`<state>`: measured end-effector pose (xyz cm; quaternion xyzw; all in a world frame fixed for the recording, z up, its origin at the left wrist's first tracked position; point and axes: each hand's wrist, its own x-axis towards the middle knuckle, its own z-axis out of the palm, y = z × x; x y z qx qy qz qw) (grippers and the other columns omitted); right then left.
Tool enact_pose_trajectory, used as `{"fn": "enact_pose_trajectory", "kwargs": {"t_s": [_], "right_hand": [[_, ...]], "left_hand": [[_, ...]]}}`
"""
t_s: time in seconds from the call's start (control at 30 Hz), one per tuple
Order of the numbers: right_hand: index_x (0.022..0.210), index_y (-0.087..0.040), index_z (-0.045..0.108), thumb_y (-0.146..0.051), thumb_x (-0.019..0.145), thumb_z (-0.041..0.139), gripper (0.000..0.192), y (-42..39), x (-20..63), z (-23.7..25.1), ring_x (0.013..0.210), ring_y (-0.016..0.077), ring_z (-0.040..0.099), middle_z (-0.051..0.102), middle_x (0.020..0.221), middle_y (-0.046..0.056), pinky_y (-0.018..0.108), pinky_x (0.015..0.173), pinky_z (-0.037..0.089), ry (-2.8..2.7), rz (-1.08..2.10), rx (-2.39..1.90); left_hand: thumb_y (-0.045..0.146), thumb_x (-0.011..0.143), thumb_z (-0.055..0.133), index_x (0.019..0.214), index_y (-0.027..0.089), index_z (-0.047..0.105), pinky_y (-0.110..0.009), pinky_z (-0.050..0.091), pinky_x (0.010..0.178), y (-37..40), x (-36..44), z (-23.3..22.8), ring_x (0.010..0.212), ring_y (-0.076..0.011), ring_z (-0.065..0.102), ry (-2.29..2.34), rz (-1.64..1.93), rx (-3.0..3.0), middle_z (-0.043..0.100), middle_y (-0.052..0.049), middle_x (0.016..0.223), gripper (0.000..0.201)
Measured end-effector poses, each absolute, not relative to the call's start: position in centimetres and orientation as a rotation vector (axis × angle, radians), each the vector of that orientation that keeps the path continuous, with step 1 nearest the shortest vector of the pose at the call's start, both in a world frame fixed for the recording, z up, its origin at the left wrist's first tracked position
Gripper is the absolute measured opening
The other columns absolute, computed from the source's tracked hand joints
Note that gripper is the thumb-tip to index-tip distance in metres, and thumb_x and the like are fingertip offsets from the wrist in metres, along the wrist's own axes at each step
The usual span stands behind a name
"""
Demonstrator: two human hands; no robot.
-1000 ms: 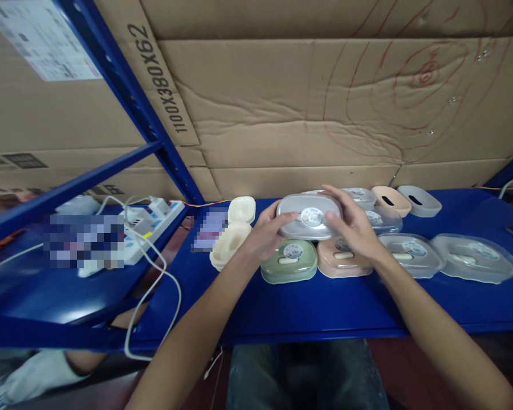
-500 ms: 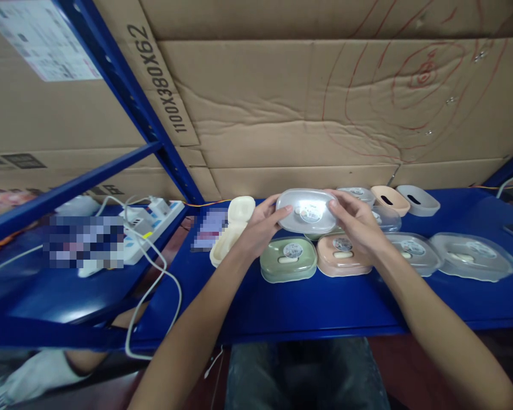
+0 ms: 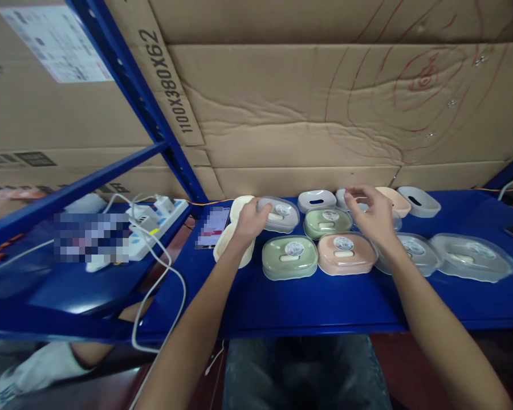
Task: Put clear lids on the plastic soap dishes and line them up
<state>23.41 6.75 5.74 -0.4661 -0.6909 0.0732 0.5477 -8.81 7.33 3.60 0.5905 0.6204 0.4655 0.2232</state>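
Note:
My left hand [image 3: 253, 221] grips the left end of a grey oval soap box [image 3: 284, 215] with a clear lid and a round sticker. Its thumb lies on the lid, and the box is at the shelf surface, beside an open cream-coloured case [image 3: 222, 242]. My right hand [image 3: 371, 213] is empty, its fingers bent and apart, above the back row of boxes. Below it, a clear-lidded box [image 3: 397, 221] is partly hidden. Between my hands sit a green lidded box [image 3: 327, 221] and a grey slotted tray [image 3: 317, 200].
In the front row stand a green box [image 3: 289, 259], a pink box [image 3: 347, 254] and clear-lidded grey boxes [image 3: 474, 256]. A peach tray [image 3: 395, 199] and a grey tray [image 3: 419, 202] stand behind. Left are a phone [image 3: 212, 228], a power strip [image 3: 154, 230] and loose white cables [image 3: 183, 296].
The grey soap box has gone from between both hands down to the left, onto the shelf. My right hand has let go of it and moved right.

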Motion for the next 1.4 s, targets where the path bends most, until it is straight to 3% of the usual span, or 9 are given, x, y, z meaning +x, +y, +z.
{"fn": "enact_pose_trajectory", "kwargs": {"t_s": [0.17,0.37,0.43,0.57,0.7,0.8,0.93,1.17,1.4], "right_hand": [[0.107,-0.023,0.078,-0.042,0.105,0.061,0.026,6.4,22.9,5.3,0.103,0.0333,0.077,0.083,0.107,0.011,0.057,0.097,0.061,-1.959,0.022,-1.097],[0.111,-0.021,0.079,-0.039,0.104,0.061,0.026,7.1,23.0,3.8,0.106,0.0361,0.072,0.079,0.106,0.014,0.058,0.101,0.058,-2.271,-0.106,-1.143],[0.112,-0.021,0.079,-0.039,0.104,0.062,0.026,7.3,23.2,3.6,0.105,0.0361,0.072,0.077,0.104,0.014,0.057,0.101,0.058,-2.3,-0.16,-1.157],[0.117,-0.018,0.078,-0.039,0.107,0.058,0.03,7.2,23.3,3.9,0.111,0.0374,0.07,0.077,0.109,0.016,0.056,0.103,0.057,-2.341,-0.158,-1.237],[0.119,-0.016,0.078,-0.036,0.108,0.056,0.032,6.8,23.1,4.5,0.118,0.0376,0.069,0.078,0.114,0.018,0.053,0.108,0.054,-2.349,-0.123,-1.282],[0.118,-0.015,0.078,-0.034,0.108,0.057,0.03,6.7,23.0,4.7,0.117,0.0379,0.069,0.078,0.116,0.018,0.053,0.107,0.054,-2.333,-0.113,-1.287],[0.118,-0.016,0.078,-0.034,0.107,0.057,0.03,6.7,23.0,4.7,0.116,0.0377,0.07,0.078,0.116,0.018,0.053,0.106,0.054,-2.327,-0.11,-1.275],[0.116,-0.015,0.078,-0.035,0.108,0.058,0.03,6.8,23.1,4.6,0.118,0.0382,0.07,0.078,0.115,0.018,0.055,0.108,0.054,-2.31,-0.103,-1.259],[0.116,-0.017,0.079,-0.034,0.107,0.058,0.029,6.7,23.0,4.6,0.116,0.0382,0.07,0.079,0.116,0.018,0.056,0.106,0.054,-2.311,-0.088,-1.245]], "left_hand": [[0.044,0.091,0.073,0.119,0.023,0.074,-0.052,0.046,0.118,6.3,-7.4,3.7,0.132,-0.0429,0.069,1.763,1.164,1.673,0.08,-0.017,0.123,0.035],[0.043,0.094,0.071,0.111,0.023,0.074,-0.055,0.049,0.114,5.4,-6.8,3.0,0.121,-0.0438,0.073,1.704,1.009,1.824,0.081,-0.016,0.103,0.026],[0.041,0.096,0.07,0.112,0.021,0.076,-0.054,0.05,0.113,5.4,-6.6,2.9,0.12,-0.0435,0.074,1.707,0.963,1.89,0.082,-0.018,0.105,0.027],[0.034,0.102,0.06,0.123,0.018,0.077,-0.047,0.053,0.115,5.4,-6.6,4.0,0.124,-0.0349,0.075,1.744,1.052,2.011,0.082,-0.018,0.125,0.032],[0.03,0.104,0.054,0.127,0.018,0.077,-0.042,0.054,0.115,5.4,-8.2,5.9,0.124,-0.0293,0.075,1.904,1.225,2.118,0.082,-0.013,0.128,0.035],[0.026,0.1,0.056,0.125,0.017,0.078,-0.048,0.049,0.12,5.3,-10.5,6.7,0.128,-0.0342,0.072,2.154,0.982,2.213,0.081,-0.015,0.129,0.035],[0.03,0.093,0.065,0.119,0.018,0.079,-0.047,0.056,0.106,4.6,-12.7,6.9,0.117,-0.0377,0.076,2.185,0.407,2.149,0.083,-0.017,0.117,0.032],[0.059,0.091,0.072,0.134,0.016,0.072,-0.058,0.051,0.11,1.3,-12.3,7.9,0.138,-0.0523,0.062,2.345,0.077,2.111,0.069,-0.026,0.142,0.06],[0.043,0.088,0.077,0.139,0.018,0.065,-0.055,0.051,0.109,0.4,-11.7,5.8,0.137,-0.0475,0.062,2.261,0.05,2.024,0.065,-0.023,0.143,0.058]]}}
